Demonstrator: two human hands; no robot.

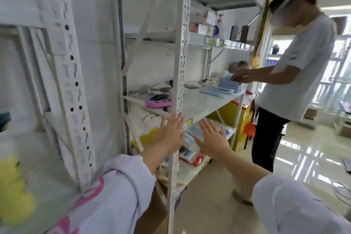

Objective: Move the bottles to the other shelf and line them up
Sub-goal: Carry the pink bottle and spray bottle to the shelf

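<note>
Before a white metal shelving unit, both hands are raised with fingers spread flat and palms forward, holding nothing: the left hand (171,131) is beside the perforated upright post (180,74), its fingertips at the front edge of the middle shelf (207,104), and the right hand (212,138) hovers just to the right, in front of the tier below. That lower shelf (191,173) is crowded with soft plastic-wrapped packets (191,150) in white, blue and red, piled loosely. On the middle shelf, a smooth pale board, lie a pink flat case (157,103), some small dark and metallic items behind it, and blue flat packs (218,90) towards the far end; its near right part is bare. The task's bottles are on the upper shelf (220,42), well above the hands: one white bottle with a blue label (218,24) stands upright, long axis vertical, among small cardboard boxes (204,28) and two dark upright cartons (242,33); blur hides finer detail. At the far end of the unit a second person in a white T-shirt (296,74) and dark trousers handles something over the middle shelf. The floor (303,154) is glossy pale tile. Both of the wearer's sleeves are white fabric, the left sleeve (106,192) with pink print.
</note>
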